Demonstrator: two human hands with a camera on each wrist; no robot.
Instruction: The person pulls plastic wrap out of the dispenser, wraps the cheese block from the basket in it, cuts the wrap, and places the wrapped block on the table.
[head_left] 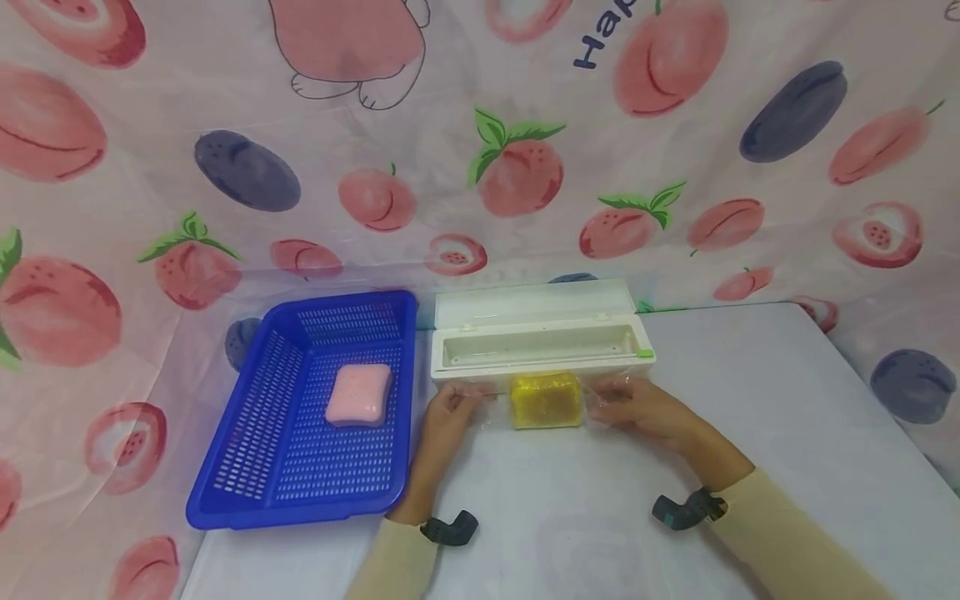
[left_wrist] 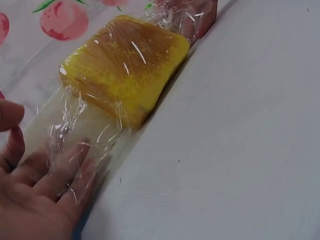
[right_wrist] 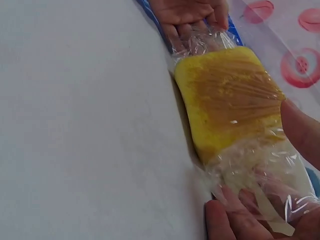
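Note:
A yellow sponge, brownish on top, lies on the white table under clear plastic wrap. The wrap stretches tightly across its top, and loose, crinkled ends stick out at both sides. At the left end is my left hand, its fingers extended beneath the film, thumb raised beside them. My right hand is at the other end, fingers under the film and thumb spread apart, close to the sponge's edge.
Just behind the sponge stands a long white wrap dispenser with its lid raised. To the left, a blue plastic basket holds a pink sponge. A fruit-printed cloth hangs behind the table.

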